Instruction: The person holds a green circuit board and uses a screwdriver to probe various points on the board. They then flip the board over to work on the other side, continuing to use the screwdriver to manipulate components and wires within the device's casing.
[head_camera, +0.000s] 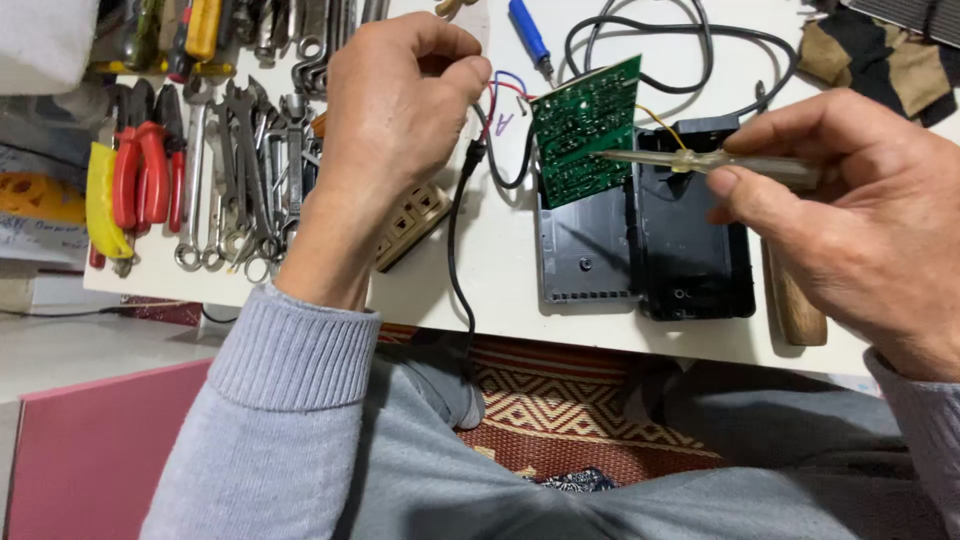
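At frame centre, the left hand (400, 110) pinches thin wires (497, 95) holding a green circuit board (585, 130) tilted above the desk (500, 270); the right hand (850, 200) grips a clear-handled screwdriver (700, 162), tip touching the board; a slip could scratch it.

Far left: wrenches (235, 170) in a heap, red pliers (150, 165) and yellow-handled cutters (100, 200) beside them. Beige socket strip (412, 225) near the table (500, 270) edge. Blue screwdriver (528, 32) far centre, wooden handle (795, 305) near right. Patterned rug (570, 415) below, pink board (90, 450) near left.

Left hand (400, 110) pinched; right hand (850, 200) likewise
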